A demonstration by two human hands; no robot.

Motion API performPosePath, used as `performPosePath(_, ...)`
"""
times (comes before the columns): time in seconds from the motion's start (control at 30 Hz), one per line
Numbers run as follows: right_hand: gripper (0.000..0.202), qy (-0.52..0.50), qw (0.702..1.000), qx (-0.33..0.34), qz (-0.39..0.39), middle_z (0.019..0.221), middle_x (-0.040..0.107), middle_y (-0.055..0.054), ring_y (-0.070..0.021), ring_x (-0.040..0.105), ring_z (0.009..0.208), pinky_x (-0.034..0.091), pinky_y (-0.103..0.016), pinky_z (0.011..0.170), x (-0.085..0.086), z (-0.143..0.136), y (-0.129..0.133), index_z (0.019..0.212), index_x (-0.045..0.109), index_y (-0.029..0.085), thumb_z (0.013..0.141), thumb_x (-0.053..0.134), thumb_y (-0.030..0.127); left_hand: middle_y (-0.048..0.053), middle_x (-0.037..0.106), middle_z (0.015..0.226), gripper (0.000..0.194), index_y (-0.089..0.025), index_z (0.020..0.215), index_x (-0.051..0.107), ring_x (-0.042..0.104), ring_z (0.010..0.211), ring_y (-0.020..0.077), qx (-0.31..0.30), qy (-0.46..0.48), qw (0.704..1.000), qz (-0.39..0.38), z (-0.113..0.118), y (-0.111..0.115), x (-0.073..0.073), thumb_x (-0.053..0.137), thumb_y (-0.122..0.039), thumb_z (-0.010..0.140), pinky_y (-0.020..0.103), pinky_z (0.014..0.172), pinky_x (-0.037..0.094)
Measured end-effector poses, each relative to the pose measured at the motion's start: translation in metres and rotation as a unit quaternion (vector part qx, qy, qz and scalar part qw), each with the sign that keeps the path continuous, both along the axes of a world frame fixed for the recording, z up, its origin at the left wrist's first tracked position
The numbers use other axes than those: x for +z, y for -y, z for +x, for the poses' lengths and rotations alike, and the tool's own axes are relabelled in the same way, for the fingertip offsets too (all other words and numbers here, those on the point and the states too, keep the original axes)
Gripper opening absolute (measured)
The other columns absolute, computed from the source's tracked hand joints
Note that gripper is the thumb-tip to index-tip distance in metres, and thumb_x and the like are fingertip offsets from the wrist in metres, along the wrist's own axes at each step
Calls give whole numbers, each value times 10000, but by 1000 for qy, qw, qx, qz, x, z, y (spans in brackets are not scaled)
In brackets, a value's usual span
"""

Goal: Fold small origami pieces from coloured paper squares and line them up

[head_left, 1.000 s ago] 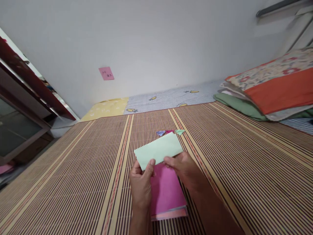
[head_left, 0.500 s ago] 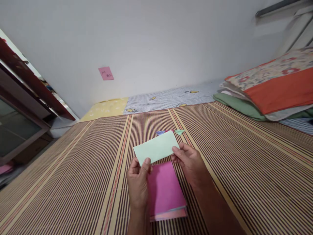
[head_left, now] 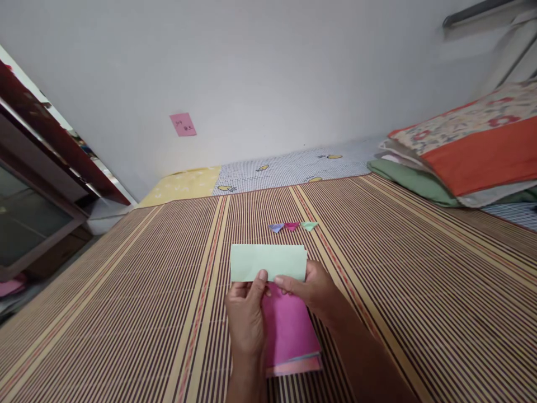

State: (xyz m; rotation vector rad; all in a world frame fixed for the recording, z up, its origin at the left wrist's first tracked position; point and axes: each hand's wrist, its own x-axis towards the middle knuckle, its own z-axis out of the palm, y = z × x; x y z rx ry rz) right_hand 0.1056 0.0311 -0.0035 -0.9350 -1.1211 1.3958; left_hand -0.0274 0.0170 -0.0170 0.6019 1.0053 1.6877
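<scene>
A folded light green paper (head_left: 268, 261) is held level between both hands, its long edge toward me. My left hand (head_left: 248, 313) pinches the lower edge near the middle, thumb on top. My right hand (head_left: 312, 288) grips the same edge just to the right, its thumb lying along it and its fingers partly hidden behind the paper. Below them a stack of coloured paper, magenta on top (head_left: 291, 330), lies on the striped mat (head_left: 168, 280). Beyond the paper three small folded pieces sit in a row: purple (head_left: 276, 228), magenta (head_left: 292, 226) and green (head_left: 309, 225).
Folded bedding with an orange and floral cover (head_left: 482, 151) is piled at the right. A pink note (head_left: 183, 124) is stuck on the wall (head_left: 268, 73). Patterned cloth (head_left: 285, 168) runs along the mat's far edge. A dark-framed cabinet (head_left: 33, 218) stands at the left.
The green paper has turned from tilted to level and come slightly lower. My right thumb has moved left along its lower edge, closer to my left thumb. The small folded pieces are now fully visible.
</scene>
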Motion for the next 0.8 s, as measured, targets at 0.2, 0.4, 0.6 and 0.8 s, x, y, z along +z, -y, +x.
performPosePath(0.2,202,7,1000,8,12,633,662,-1,-137,581,578,453,-263,581,0,7,-3,745,694,155,771,783,334,11,700,679,241,-123,765,737,598,620,113,18,-71,997,14,-12,-3,-8,903,-278,685,212,622,493)
performPosePath(0.4,257,-4,997,-61,47,639,575,33,-124,526,591,425,-242,572,-1,19,-9,718,622,182,756,807,357,14,685,608,300,-117,748,729,600,564,124,-25,-112,993,-5,-17,-3,-1,907,-346,673,230,605,487)
performPosePath(0.6,303,84,984,-119,104,593,451,48,-118,401,544,317,-248,509,-4,20,-9,663,558,203,815,755,375,36,734,707,297,-141,820,709,666,609,162,2,-100,995,-21,-19,2,-2,817,-414,776,270,642,531)
performPosePath(0.8,329,106,982,-111,112,584,408,52,-117,353,532,274,-253,500,-1,24,-7,639,518,211,834,718,384,50,748,774,293,-142,846,720,684,648,155,13,-22,1000,7,-16,1,6,805,-416,787,255,643,541)
